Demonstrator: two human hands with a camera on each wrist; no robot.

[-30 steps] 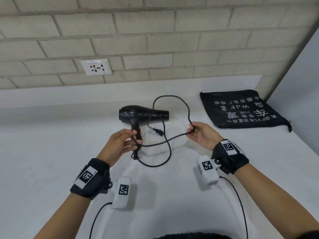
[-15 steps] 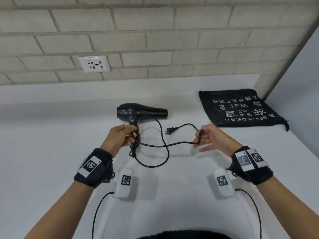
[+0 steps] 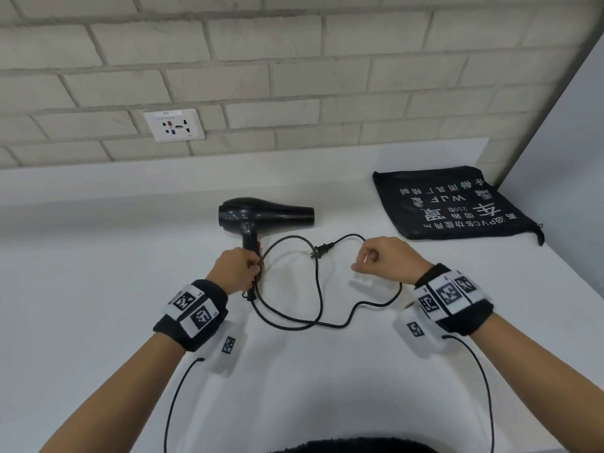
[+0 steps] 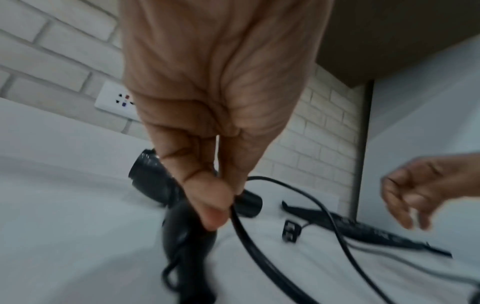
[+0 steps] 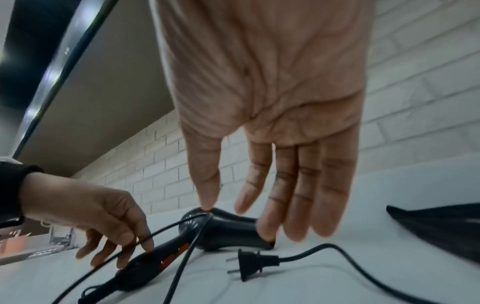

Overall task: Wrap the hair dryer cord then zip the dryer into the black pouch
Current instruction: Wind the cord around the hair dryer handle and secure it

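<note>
1. The hair dryer (image 3: 261, 214) lies on its side on the white table (image 3: 98, 289), its nozzle pointing right.
2. Our left hand (image 3: 237, 269) is at the dryer handle – its fingers (image 4: 207, 205) pinch the cord (image 3: 318, 299) there.
3. Our right hand (image 3: 385, 259) hangs just above the table with fingers (image 5: 298, 195) straight, grasping nothing.
4. The plug (image 3: 322, 250) rests on the table between both hands.
5. The black pouch (image 3: 454, 204) lies flat at far right, well apart from the dryer.

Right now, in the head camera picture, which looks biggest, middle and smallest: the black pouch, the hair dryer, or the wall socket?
1. black pouch, clearly the largest.
2. hair dryer, smaller.
3. wall socket, smallest, though it sits farther back on the brick wall, so its real size is unsure.
</note>
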